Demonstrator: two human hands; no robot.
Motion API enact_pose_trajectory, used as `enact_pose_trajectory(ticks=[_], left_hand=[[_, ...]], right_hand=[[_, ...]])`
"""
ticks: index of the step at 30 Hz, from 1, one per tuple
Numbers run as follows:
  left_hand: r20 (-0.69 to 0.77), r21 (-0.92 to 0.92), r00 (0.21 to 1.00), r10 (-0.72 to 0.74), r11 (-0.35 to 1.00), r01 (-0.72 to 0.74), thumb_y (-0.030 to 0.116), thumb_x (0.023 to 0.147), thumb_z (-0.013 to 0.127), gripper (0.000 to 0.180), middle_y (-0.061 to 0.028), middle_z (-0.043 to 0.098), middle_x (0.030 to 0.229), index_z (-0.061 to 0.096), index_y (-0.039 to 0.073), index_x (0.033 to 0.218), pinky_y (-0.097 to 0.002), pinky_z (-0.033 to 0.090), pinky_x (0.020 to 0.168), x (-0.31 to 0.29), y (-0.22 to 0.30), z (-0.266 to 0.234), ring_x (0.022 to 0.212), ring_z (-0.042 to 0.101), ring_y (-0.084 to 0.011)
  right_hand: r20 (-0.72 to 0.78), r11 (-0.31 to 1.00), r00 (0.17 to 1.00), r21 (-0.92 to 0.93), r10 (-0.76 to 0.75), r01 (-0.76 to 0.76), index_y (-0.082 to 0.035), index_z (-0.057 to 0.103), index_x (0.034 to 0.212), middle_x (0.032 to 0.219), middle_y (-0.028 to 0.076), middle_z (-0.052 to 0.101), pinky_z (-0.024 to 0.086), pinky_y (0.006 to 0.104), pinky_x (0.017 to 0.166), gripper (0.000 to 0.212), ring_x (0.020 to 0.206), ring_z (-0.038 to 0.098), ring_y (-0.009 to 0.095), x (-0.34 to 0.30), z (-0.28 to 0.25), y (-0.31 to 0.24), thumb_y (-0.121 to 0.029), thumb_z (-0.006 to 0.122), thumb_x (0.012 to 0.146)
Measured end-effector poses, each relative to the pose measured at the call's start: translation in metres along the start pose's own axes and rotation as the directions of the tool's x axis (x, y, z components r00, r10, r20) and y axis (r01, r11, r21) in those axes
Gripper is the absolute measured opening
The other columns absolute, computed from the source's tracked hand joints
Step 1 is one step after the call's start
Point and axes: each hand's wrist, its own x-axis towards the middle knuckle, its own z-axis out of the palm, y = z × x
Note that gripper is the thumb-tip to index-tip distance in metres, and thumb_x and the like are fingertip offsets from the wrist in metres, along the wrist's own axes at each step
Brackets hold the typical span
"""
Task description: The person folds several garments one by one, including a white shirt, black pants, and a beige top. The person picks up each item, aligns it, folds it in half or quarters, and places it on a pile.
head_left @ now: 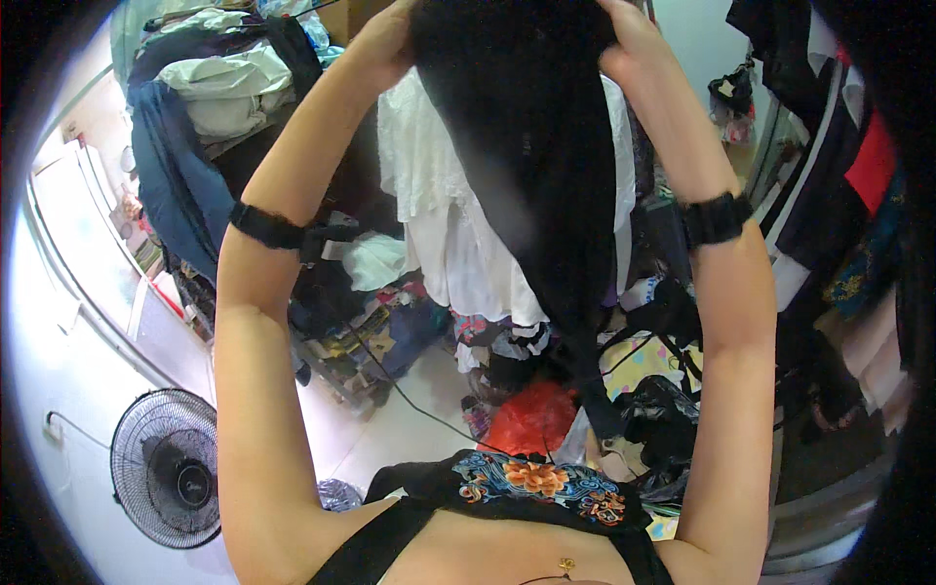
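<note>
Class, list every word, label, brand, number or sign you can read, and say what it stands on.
Electric fan: pale lettering on its round dark hub, left uncopied here.
Held black garment: no readable text.
Elsewhere: nothing legible; background items are too small or blurred.

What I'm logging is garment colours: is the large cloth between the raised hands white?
No, the cloth between the left hand and the right hand is black, with white clothing showing behind it.
</note>
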Motion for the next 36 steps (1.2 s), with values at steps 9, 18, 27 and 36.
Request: enact_pose_trajectory(ticks=[9,18,27,36], left_hand=[[-0.004,0.247,0.998,-0.059,0.967,0.058,0.029,0.087,0.069,0.043,-0.0109,0.068,0.111,0.064,0.0,0.118,-0.0391,0.049,0.091,-0.003,0.012,0.067,0.1,0.063,-0.0213],[0.214,0.693,0.975,0.061,0.694,-0.196,0.015,0.086,0.069,0.03,-0.0052,0.07,0.102,0.07,0.006,0.114,-0.0321,0.049,0.081,0.049,0.015,-0.072,0.089,0.061,-0.0172],[-0.045,0.743,0.964,0.264,0.654,-0.144,0.019,0.084,0.065,0.033,-0.009,0.069,0.104,0.068,0.003,0.114,-0.0323,0.049,0.082,0.073,-0.004,-0.11,0.09,0.061,-0.0192],[-0.377,0.18,0.92,0.11,0.983,-0.043,0.028,0.084,0.06,0.036,-0.013,0.067,0.099,0.064,0.003,0.11,-0.0371,0.054,0.071,0.083,0.0,-0.105,0.089,0.064,-0.0237]], right_hand=[[-0.161,0.869,0.987,-0.489,0.001,-0.081,-0.004,0.067,0.112,0.109,0.006,0.069,0.05,0.034,0.093,0.029,0.101,0.064,0.019,0.04,-0.026,-0.087,-0.015,0.069,0.085],[-0.219,0.827,0.948,-0.468,0.231,-0.31,-0.003,0.068,0.104,0.1,0.006,0.069,0.049,0.0333,0.092,0.025,0.094,0.063,0.019,0.019,-0.094,-0.078,-0.002,0.069,0.079],[-0.254,0.902,0.942,-0.315,0.219,-0.295,-0.005,0.064,0.116,0.112,0.006,0.067,0.048,0.0329,0.095,0.031,0.104,0.062,0.02,-0.001,-0.114,-0.059,-0.007,0.068,0.086],[-0.212,0.73,0.966,-0.683,-0.149,-0.037,-0.013,0.057,0.133,0.126,0.007,0.062,0.048,0.0295,0.093,0.048,0.108,0.061,0.018,-0.026,-0.092,-0.039,0.0,0.057,0.087]])
